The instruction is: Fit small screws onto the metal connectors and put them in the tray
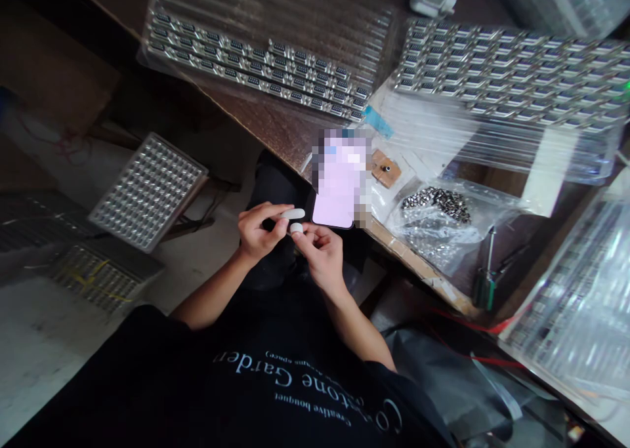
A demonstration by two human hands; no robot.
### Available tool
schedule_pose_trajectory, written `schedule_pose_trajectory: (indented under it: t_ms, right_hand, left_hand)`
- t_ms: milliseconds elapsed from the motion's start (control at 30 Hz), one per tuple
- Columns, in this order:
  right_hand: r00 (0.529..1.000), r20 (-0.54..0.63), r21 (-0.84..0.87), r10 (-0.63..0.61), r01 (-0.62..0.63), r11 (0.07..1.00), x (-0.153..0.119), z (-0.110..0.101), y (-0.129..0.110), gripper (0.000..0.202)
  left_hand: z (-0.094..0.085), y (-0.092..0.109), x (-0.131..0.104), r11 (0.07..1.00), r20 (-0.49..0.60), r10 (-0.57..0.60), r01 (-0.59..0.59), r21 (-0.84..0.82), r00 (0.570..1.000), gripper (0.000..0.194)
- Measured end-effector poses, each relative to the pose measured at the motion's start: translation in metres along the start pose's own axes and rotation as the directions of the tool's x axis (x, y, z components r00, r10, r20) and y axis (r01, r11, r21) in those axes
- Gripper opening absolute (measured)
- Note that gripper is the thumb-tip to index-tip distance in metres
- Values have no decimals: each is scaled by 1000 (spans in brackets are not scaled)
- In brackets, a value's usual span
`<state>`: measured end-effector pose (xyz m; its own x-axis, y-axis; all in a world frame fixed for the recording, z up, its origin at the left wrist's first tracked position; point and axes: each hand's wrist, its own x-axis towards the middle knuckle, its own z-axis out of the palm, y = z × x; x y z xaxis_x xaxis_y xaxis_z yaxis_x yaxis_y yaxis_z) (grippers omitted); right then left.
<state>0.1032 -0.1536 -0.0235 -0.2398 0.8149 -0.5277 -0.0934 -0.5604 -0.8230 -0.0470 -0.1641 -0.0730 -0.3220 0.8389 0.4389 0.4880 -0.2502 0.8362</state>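
Observation:
Above my lap, my left hand (pixel 262 230) pinches a small white oblong piece (pixel 294 214) between thumb and fingers. My right hand (pixel 322 254) is close beside it, its thumb and fingers closed on a small round white piece (pixel 296 227). The two white pieces are nearly touching; what they are is too small to tell. Just beyond my hands, a phone (pixel 333 202) with a lit pinkish screen lies at the table's edge, partly blurred. Right of the phone is a brown block (pixel 386 168) with a small metal part on it.
A plastic bag of small metal parts (pixel 436 205) and a green-handled screwdriver (pixel 485 284) lie on the table (pixel 256 117). Trays of metal connectors (pixel 256 74) line its back and right. Another connector tray (pixel 148 192) stands at the left, above a stack with yellow ties (pixel 98 277).

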Motion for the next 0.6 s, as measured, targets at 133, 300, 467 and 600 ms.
schedule_pose_trajectory:
  t_ms: [133,300,467,600]
  right_hand:
    - [1000,5,20,-9,9,1000,0,0,0,37]
    - [1000,5,23,-20,20,1000,0,0,-1,32]
    - [1000,6,6,-22,22,1000,-1,-1,-2,33]
    - [1000,-6,-16,-6,6,1000,-1,-1,-2,36]
  left_hand:
    - [0,1,1,999,7,6,-6,-39,1000,16]
    - [1,2,2,997,10,63,-63,-34,998,17]
    - [1,1,1,999,9,40,-40,0,999,20]
    - [2,2,2,998,18,57,-56,-27,998,18]
